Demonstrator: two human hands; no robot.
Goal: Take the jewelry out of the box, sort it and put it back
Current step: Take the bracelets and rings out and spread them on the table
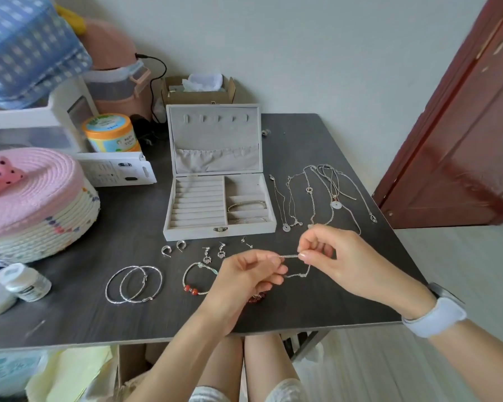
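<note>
Left hand (pixel 246 274) and right hand (pixel 328 250) both pinch thin chain (pixel 289 256) taut; best keep light grip, lay it untangled in box (pixel 219 204).

The jewelry box (pixel 219 198) at the middle of the frame is lined in matt grey velvety cloth with a small metal clasp, and it sits on a dark, matt wood-grain table (pixel 128 216). The hoop earrings (pixel 134 284) at lower left of centre and the necklaces (pixel 317 195) to the right are thin shiny silver metal, while the bracelet (pixel 199 278) carries glossy red beads. At far left the basket (pixel 38 207) is rough coiled rope, and the wristband (pixel 434 314) at lower right looks like smooth matt plastic.
</note>
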